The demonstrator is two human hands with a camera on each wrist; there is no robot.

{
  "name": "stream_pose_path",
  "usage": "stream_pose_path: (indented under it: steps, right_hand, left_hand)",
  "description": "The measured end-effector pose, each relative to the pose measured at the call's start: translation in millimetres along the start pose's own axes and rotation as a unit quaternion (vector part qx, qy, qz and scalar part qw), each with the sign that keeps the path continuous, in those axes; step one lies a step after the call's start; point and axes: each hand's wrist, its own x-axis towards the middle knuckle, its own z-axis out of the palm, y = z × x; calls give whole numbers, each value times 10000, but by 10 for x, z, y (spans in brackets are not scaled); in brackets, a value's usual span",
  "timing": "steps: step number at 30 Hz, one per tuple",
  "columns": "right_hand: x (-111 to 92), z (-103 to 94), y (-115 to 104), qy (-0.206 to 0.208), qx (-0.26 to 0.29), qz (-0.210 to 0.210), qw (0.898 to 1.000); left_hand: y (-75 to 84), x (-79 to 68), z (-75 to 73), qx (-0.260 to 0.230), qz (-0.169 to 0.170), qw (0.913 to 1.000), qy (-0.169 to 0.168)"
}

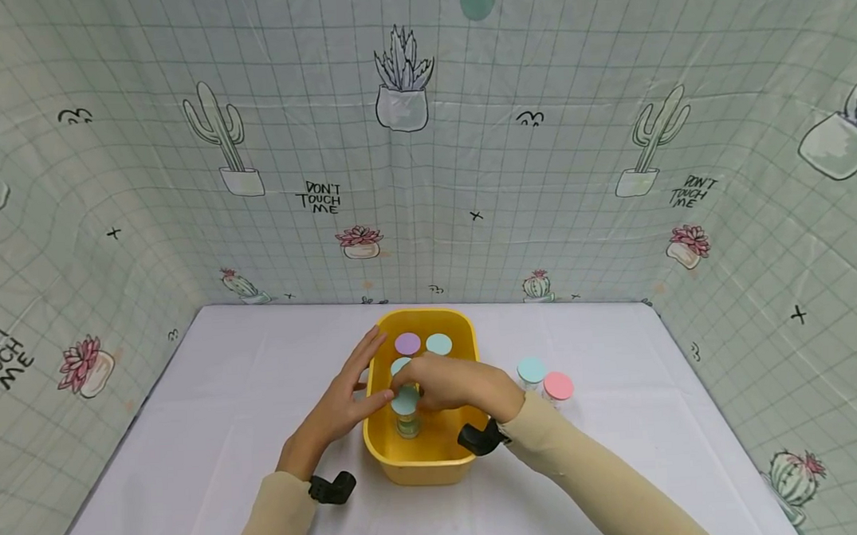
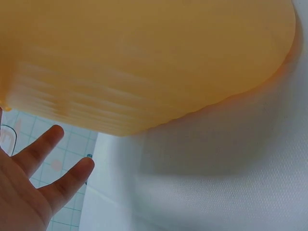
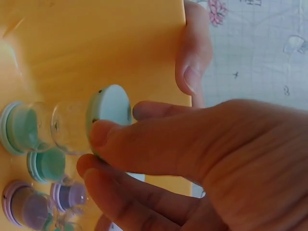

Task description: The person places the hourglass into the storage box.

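My right hand [image 1: 451, 382] reaches into the yellow bin [image 1: 430, 464]. Its thumb and fingers pinch the mint lid [image 3: 113, 106] of a small clear jar [image 3: 72, 127], which stands upright in the bin. The jar's lower end meets another mint-coloured cap [image 3: 21, 127]. My left hand [image 1: 337, 407] is at the bin's left side, thumb over the rim and fingers [image 2: 72, 180] straight and spread outside the wall. Farther back in the bin are jars with a purple lid [image 1: 407, 343] and a mint lid [image 1: 439, 344]; a third mint lid [image 1: 402, 366] is partly behind my right hand.
On the white table [image 1: 609, 467], right of the bin, stand a jar with a mint lid [image 1: 531, 370] and one with a pink lid [image 1: 558, 385], close to my right forearm. A patterned cloth [image 1: 424, 172] rises behind the table and along both sides.
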Motion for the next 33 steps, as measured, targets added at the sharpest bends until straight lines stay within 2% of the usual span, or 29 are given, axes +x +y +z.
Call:
stream_pose_path:
  steps: [7, 9, 12, 14, 17, 23, 26, 30, 33]
  right_hand:
    - [-106, -50, 11, 126, 391, 58, 9991]
    - [-187, -87, 33, 275, 715, 49, 9971]
    - [-361, -147, 83, 754, 1233, 59, 9895]
    - [-490, -168, 140, 1198, 1446, 12, 9822]
    - [-680, -159, 249, 1991, 1424, -39, 9696]
    - [-1013, -22, 509, 3283, 1276, 119, 9358]
    - [-1165, 92, 637, 3672, 1149, 394, 9222]
    - [-1353, 281, 786, 4053, 934, 962, 9043]
    - [-1474, 426, 889, 4290, 739, 1174, 8926]
  left_hand:
    - [-16, -1, 15, 39, -18, 10000, 28]
    - [-27, -1, 20, 19, -15, 10000, 41]
    - [-41, -3, 26, -19, 3, 10000, 51]
    - [-44, -5, 28, -48, 13, 10000, 54]
    - [-40, -3, 28, -55, 25, 9999, 83]
    - [-39, 4, 36, -101, 62, 9998, 130]
    - [-53, 5, 44, -120, 35, 9998, 144]
    - [-67, 7, 48, -108, -7, 9998, 163]
    - [-66, 11, 49, -94, -7, 9998, 160]
